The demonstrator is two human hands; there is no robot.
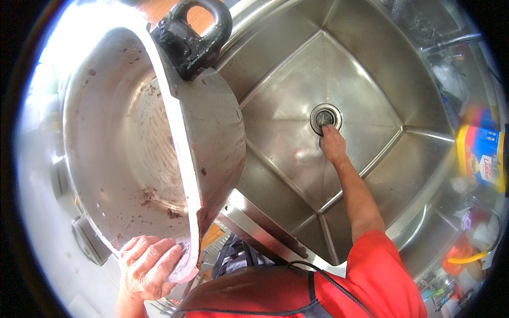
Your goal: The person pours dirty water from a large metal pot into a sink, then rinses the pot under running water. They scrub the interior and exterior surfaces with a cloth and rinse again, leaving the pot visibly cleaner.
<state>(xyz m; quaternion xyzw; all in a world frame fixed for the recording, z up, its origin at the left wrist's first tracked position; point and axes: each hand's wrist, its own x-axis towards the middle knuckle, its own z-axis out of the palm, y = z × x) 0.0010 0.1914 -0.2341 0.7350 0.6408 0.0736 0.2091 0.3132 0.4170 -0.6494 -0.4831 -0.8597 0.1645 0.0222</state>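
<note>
A large metal pot (pixel 216 131) is tilted on its side at the left, its stained inside facing left. Its black handle (pixel 216 30) sticks up at the top. My left hand (pixel 147 266) grips the pot's lower rim, with a pale pinkish pad or cloth (pixel 183 264) under the fingers. Over in the stainless steel sink (pixel 278 167), my right hand (pixel 333 141) reaches down with its fingertips at the near edge of the round drain (pixel 325 118). Whether those fingers pinch anything is hidden by the hand.
A yellow-edged container with a printed label (pixel 481 157) stands beyond the sink's right rim. A metal faucet (pixel 453 43) is at the upper right. An orange bag-like item (pixel 459 252) and a yellow hose or handle (pixel 467 258) lie lower right. The sink's front edge (pixel 254 218) runs before my body.
</note>
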